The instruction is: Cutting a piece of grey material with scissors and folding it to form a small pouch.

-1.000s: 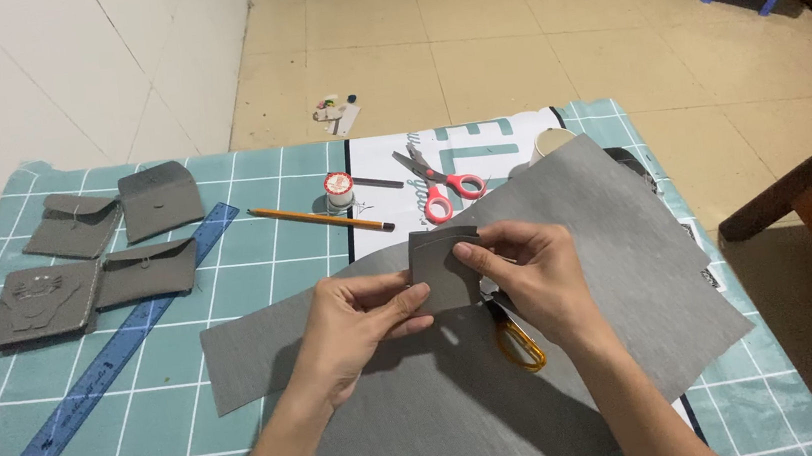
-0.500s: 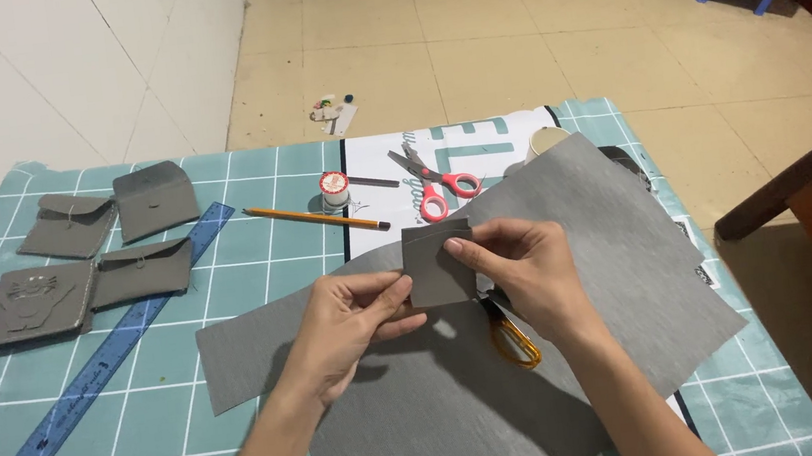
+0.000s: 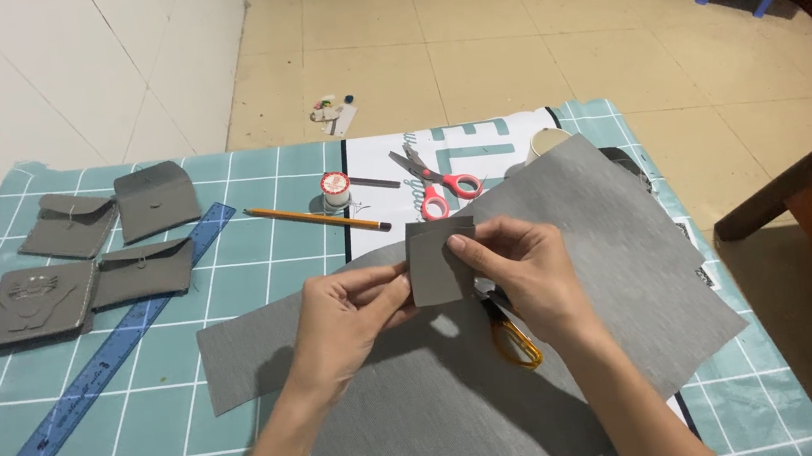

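grey felt piece (image 3: 441, 261) | teal checked tablecloth (image 3: 143, 406) | blue ruler (image 3: 103, 360) | red scissors (image 3: 442, 186)

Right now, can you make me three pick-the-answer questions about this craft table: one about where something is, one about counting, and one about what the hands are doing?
1. Where is the long blue plastic ruler?
A. Left of the large grey felt sheet
B. On the floor
C. Under the red-handled scissors

2. How many small grey felt pouches lie at the table's left end?
A. One
B. Four
C. Seven

3. What is the small grey felt rectangle doing?
A. Lying flat alone
B. Pinched between both hands
C. Hanging off the table

Answers:
1. A, since the ruler lies diagonally on the teal checked tablecloth, left of the sheet.
2. B, since four pouches sit grouped there.
3. B, since the left hand and right hand both grip it above the sheet.
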